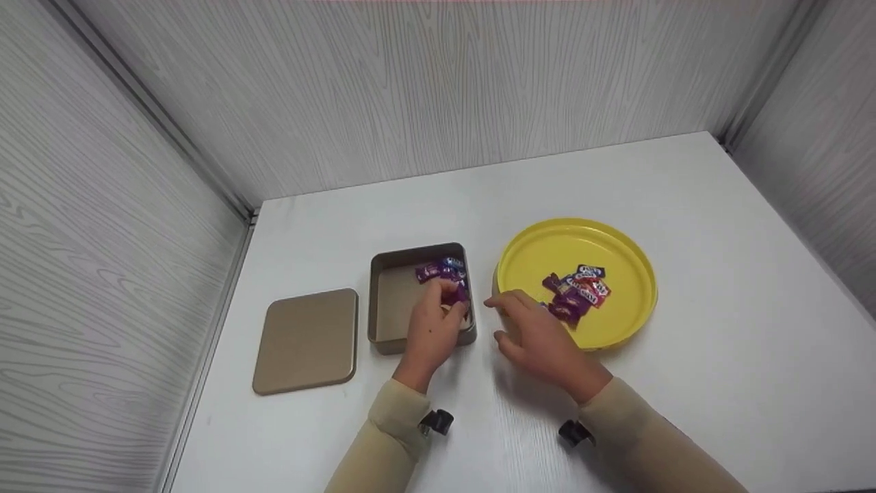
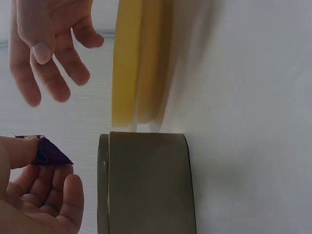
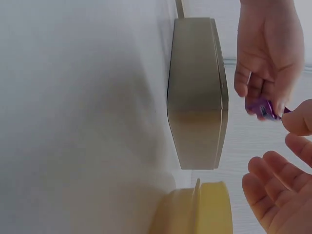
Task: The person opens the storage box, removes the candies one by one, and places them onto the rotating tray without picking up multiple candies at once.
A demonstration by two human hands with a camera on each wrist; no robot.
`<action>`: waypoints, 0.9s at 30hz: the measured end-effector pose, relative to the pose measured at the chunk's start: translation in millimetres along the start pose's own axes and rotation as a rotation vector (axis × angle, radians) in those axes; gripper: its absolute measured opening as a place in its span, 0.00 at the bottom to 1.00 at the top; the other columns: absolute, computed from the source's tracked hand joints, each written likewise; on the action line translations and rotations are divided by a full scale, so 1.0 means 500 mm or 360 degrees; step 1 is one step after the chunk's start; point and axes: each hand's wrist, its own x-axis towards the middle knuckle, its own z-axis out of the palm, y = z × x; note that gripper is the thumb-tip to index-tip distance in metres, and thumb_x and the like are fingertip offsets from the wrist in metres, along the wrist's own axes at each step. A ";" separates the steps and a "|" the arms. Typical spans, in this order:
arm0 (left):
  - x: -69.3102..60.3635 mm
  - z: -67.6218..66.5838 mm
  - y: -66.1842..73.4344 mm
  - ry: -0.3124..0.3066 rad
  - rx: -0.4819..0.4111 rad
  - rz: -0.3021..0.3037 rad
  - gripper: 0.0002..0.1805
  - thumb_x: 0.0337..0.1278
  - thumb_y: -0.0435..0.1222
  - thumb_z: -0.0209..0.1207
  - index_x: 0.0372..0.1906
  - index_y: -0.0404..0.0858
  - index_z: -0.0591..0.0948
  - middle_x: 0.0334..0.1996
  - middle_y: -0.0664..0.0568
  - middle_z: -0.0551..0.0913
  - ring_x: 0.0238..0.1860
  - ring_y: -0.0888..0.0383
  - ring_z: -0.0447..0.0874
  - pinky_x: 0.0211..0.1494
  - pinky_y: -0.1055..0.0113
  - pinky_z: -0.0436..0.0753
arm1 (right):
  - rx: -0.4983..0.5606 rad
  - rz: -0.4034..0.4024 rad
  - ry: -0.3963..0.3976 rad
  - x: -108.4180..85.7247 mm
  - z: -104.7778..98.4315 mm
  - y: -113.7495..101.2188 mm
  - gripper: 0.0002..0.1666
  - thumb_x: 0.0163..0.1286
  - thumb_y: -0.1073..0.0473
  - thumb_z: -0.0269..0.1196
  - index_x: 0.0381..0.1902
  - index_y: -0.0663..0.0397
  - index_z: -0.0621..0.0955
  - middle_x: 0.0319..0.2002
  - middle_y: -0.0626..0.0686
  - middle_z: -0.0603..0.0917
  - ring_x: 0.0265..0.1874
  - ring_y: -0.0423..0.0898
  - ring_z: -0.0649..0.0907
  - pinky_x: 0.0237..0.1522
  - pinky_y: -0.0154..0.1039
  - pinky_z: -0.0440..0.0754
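My left hand (image 1: 432,332) is over the right side of an open brown tin box (image 1: 397,301). It pinches a purple-wrapped candy (image 2: 52,152) between thumb and fingers, seen in both wrist views. Several wrapped candies (image 1: 428,272) lie inside the tin, partly hidden by this hand. Between the tin and a round yellow tray (image 1: 633,263) is my right hand (image 1: 544,342), its fingers spread loosely with nothing held. In the tray lies a pile of purple, blue and red wrapped candies (image 1: 587,293), partly behind the right hand.
A flat, square brown lid (image 1: 308,342) lies on the white table (image 1: 739,329) to the left of the tin. Wood-grained panels (image 1: 424,89) close off the back and both sides. A black wrist camera (image 1: 438,421) sits on each sleeve.
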 end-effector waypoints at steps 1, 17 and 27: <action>-0.001 0.004 0.002 0.0001 -0.0012 0.0012 0.10 0.68 0.34 0.59 0.51 0.42 0.75 0.46 0.54 0.79 0.43 0.58 0.79 0.46 0.62 0.81 | 0.0015 -0.0019 0.0007 0.000 0.002 -0.001 0.29 0.65 0.62 0.68 0.63 0.46 0.76 0.56 0.47 0.79 0.52 0.42 0.79 0.58 0.43 0.78; -0.003 0.038 0.020 -0.0134 -0.0148 0.0089 0.25 0.65 0.40 0.66 0.63 0.45 0.71 0.34 0.63 0.85 0.43 0.61 0.81 0.52 0.59 0.79 | 0.0070 -0.0122 0.0181 0.016 0.008 -0.001 0.20 0.70 0.60 0.66 0.58 0.46 0.78 0.49 0.45 0.77 0.44 0.41 0.79 0.46 0.38 0.81; -0.006 0.058 0.011 -0.0351 0.0064 0.0104 0.23 0.71 0.44 0.59 0.66 0.44 0.72 0.45 0.69 0.87 0.51 0.65 0.81 0.54 0.59 0.79 | -0.0033 -0.0124 0.0166 0.008 0.004 0.032 0.15 0.70 0.63 0.67 0.51 0.39 0.87 0.41 0.44 0.74 0.39 0.40 0.74 0.40 0.37 0.79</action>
